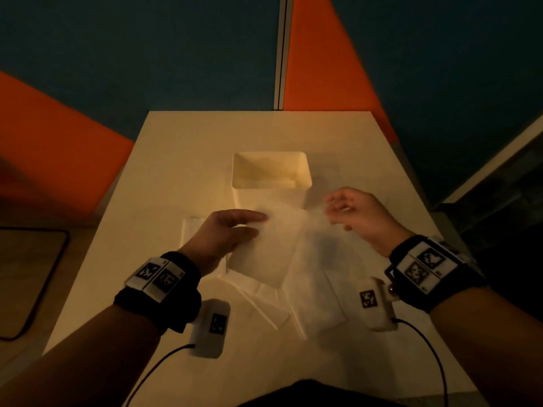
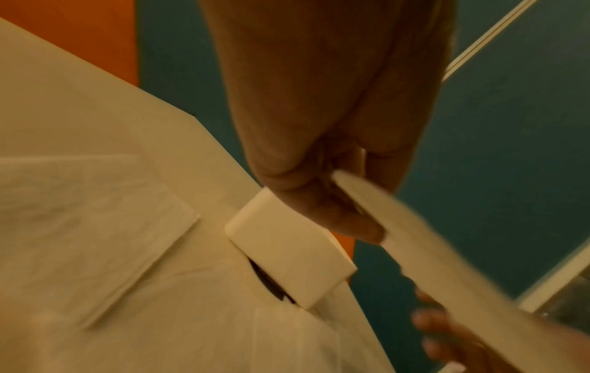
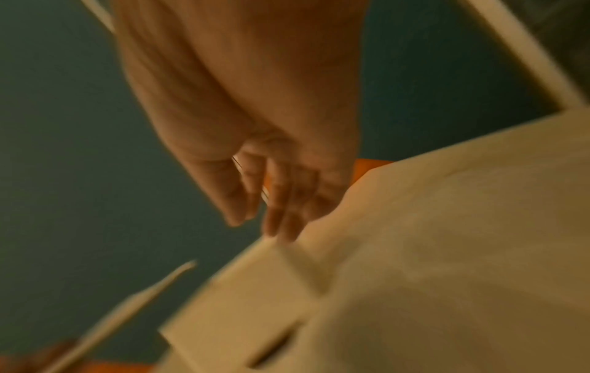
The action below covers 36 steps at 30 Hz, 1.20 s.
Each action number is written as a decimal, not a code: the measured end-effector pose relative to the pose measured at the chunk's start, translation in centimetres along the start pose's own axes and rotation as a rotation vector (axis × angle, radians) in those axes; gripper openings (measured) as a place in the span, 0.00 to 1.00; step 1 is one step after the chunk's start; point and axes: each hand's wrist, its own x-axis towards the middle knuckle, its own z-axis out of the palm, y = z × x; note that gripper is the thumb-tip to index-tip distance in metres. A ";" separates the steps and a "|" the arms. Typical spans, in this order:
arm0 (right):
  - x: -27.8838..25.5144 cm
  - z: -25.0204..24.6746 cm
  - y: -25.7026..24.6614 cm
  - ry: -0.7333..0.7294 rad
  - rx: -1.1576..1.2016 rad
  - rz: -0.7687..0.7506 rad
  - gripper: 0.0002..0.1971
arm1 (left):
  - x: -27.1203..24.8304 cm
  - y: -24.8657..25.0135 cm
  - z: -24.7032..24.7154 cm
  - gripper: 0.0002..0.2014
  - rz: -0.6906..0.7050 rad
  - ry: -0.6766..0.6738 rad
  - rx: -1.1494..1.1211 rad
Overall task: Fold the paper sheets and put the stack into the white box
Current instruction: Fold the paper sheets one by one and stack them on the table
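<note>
Item: folded sheet (image 1: 202, 230), left of table (image 1: 176, 136) centre, done.
Item: your left hand (image 1: 229, 230) pinches a raised sheet (image 1: 264, 245).
Item: loose sheets (image 1: 293, 301), near edge, unfolded.
Item: white box (image 1: 271, 171), centre toward far edge; contents unclear.
Item: your right hand (image 1: 358, 212), fingers loosely spread, seemingly empty, just beside the raised sheet.

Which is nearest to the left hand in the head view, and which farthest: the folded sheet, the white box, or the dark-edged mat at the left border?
1. Folded sheet: in the left hand's grip, to its right.
2. White box: just beyond the fingertips, mid-table.
3. Mat: farthest, off the table at the left border.
</note>
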 end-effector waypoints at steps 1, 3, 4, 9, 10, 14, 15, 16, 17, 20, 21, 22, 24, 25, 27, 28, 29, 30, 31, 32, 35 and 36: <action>0.2 -0.2 1.5 0.072 -0.114 0.019 0.11 | 0.1 -0.4 -0.7 0.14 0.002 0.093 0.013; 0.2 -0.5 4.2 0.076 -0.334 0.074 0.12 | 0.3 -1.4 -1.9 0.13 0.005 0.251 0.071; -0.1 -0.5 5.2 0.028 -0.443 0.113 0.15 | 0.4 -2.0 -2.5 0.13 0.002 0.310 0.110; -2.0 0.5 7.2 -0.157 -0.935 0.147 0.45 | 1.3 -6.0 -5.4 0.16 -0.038 0.482 0.346; -2.3 0.7 7.6 -0.172 -0.974 0.120 0.48 | 1.4 -6.6 -5.9 0.17 -0.053 0.492 0.401; -3.3 1.0 9.0 -0.149 -0.993 0.081 0.51 | 1.7 -8.5 -7.2 0.22 -0.090 0.473 0.619; -3.5 1.1 9.1 -0.143 -0.984 0.082 0.50 | 1.7 -8.8 -7.5 0.23 -0.088 0.463 0.673; -3.6 1.2 9.2 -0.141 -0.976 0.079 0.48 | 1.7 -9.0 -7.7 0.24 -0.086 0.448 0.725; -3.7 1.2 9.2 -0.140 -0.966 0.073 0.45 | 1.6 -9.3 -8.0 0.25 -0.073 0.430 0.770; -3.9 1.1 9.3 -0.123 -0.940 0.031 0.33 | 1.6 -9.4 -8.3 0.26 -0.036 0.394 0.877; -4.0 1.1 9.3 -0.115 -0.934 0.016 0.29 | 1.6 -9.4 -8.4 0.26 -0.032 0.392 0.894; -4.0 1.0 9.4 -0.100 -0.925 -0.002 0.26 | 1.7 -9.3 -8.4 0.26 -0.033 0.390 0.905; -4.0 0.9 9.5 -0.053 -0.877 -0.034 0.22 | 1.9 -9.1 -8.4 0.25 -0.033 0.384 0.922; -4.0 0.9 9.5 -0.021 -0.845 -0.044 0.19 | 2.1 -9.0 -8.5 0.25 -0.033 0.380 0.928; -4.1 0.9 9.6 0.048 -0.773 -0.056 0.12 | 2.3 -8.9 -8.5 0.25 -0.042 0.366 0.948; -4.1 0.9 9.6 0.080 -0.759 -0.055 0.07 | 2.3 -8.9 -8.4 0.25 -0.055 0.359 0.956; -4.1 0.8 9.6 0.101 -0.757 -0.056 0.04 | 2.3 -8.9 -8.4 0.25 -0.068 0.356 0.959; -4.0 0.7 9.6 0.118 -0.770 -0.045 0.06 | 2.3 -8.8 -8.3 0.26 -0.080 0.359 0.956; -3.9 0.6 9.7 0.123 -0.786 -0.035 0.09 | 2.4 -8.8 -8.3 0.26 -0.085 0.363 0.950; -3.8 0.5 9.6 0.123 -0.798 -0.021 0.10 | 2.3 -8.8 -8.2 0.26 -0.090 0.368 0.945; -3.6 0.4 9.7 0.114 -0.801 -0.021 0.11 | 2.4 -8.6 -8.2 0.26 -0.094 0.384 0.923; -3.6 0.4 9.7 0.108 -0.800 -0.014 0.11 | 2.5 -8.6 -8.2 0.26 -0.095 0.392 0.918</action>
